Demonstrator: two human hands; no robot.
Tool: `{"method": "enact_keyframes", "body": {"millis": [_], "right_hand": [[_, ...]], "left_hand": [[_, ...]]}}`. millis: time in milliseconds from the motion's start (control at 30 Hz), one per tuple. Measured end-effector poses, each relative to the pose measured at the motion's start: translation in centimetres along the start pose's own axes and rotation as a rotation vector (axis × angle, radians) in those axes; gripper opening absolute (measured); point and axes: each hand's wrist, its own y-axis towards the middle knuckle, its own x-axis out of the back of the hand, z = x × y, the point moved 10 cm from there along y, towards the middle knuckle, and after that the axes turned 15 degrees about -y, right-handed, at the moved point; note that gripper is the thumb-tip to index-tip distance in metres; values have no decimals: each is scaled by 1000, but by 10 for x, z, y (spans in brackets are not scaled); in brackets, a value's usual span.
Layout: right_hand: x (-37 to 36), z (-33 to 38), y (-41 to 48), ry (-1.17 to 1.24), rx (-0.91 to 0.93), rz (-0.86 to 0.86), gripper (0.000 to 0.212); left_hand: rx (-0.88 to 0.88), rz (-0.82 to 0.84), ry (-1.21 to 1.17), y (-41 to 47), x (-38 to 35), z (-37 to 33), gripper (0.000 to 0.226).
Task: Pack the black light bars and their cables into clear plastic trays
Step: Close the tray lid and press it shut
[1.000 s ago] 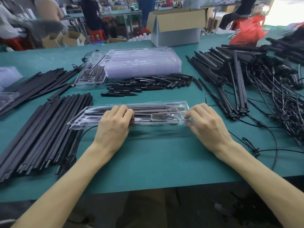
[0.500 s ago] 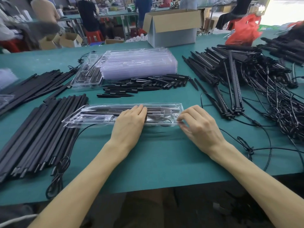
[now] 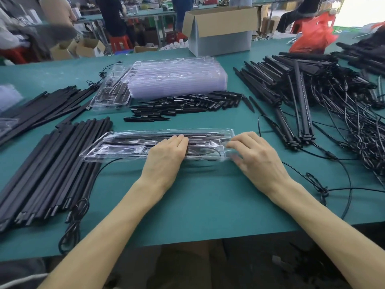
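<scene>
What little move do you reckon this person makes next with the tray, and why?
Likely press the right end of the clear tray shut. The left hand lies flat on its middle, the right hand grips that end, and a light bar and cable already sit inside.

Two hands (image 3: pixel 166 157) (image 3: pixel 258 159), one tray (image 3: pixel 108 147) under them, one red plastic bag (image 3: pixel 312 36).
</scene>
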Motion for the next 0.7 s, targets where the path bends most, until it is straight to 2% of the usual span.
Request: {"method": "enact_keyframes", "body": {"millis": [167, 333, 400, 600, 700], "right_hand": [[9, 5, -1, -22, 18, -78, 2], [19, 4, -1, -2, -7, -139, 10], [22, 8, -1, -2, 11, -170, 15], [24, 7, -2, 22, 20, -167, 7], [25, 10, -1, 18, 42, -164, 6]], "left_hand": [[-27, -21, 45, -1, 6, -13, 34], [-165, -55, -36, 2, 2, -44, 38], [-226, -88, -113, -2, 4, -66, 31], [-340, -314, -195, -8, 18, -87, 19], [-380, -361, -199, -9, 19, -90, 12]]}}
